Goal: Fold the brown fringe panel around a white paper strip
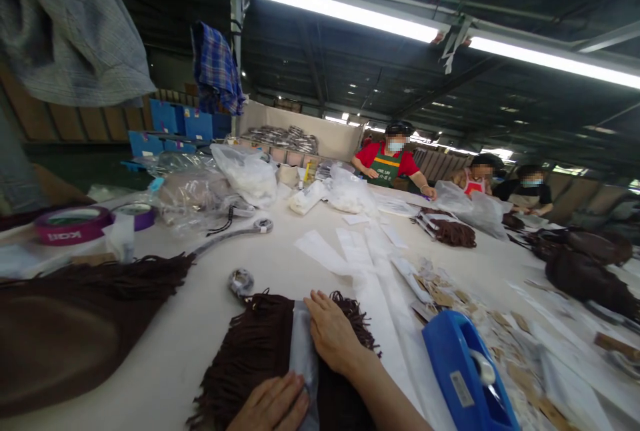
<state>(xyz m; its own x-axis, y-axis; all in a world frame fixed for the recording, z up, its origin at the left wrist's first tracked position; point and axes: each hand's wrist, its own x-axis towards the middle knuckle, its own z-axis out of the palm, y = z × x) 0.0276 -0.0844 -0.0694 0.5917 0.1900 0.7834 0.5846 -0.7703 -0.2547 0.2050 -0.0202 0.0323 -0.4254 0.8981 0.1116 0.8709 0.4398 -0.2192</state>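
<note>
A dark brown fringed bag (pixel 245 357) lies on the table in front of me, with a whitish, translucent strip (pixel 301 334) running lengthwise over it. My right hand (pixel 334 332) rests flat on the strip's upper part, fingers stretched forward. Lower down, my left hand (pixel 275 403) presses on the strip with its fingers laid out, partly cut off by the frame's bottom edge. A wrapped grey ring-like piece (pixel 241 282) sits just beyond the bag's top edge. To the right of my right arm stands a blue tape dispenser (pixel 467 371).
Another brown fringed piece (pixel 75 331) lies at left, near purple tape rolls (pixel 73 225). Clear plastic bags (pixel 245 174) are heaped farther back. Brown tags (pixel 500 324) are scattered at right. Across the table a person in a green apron (pixel 385 167) works; two others sit farther right.
</note>
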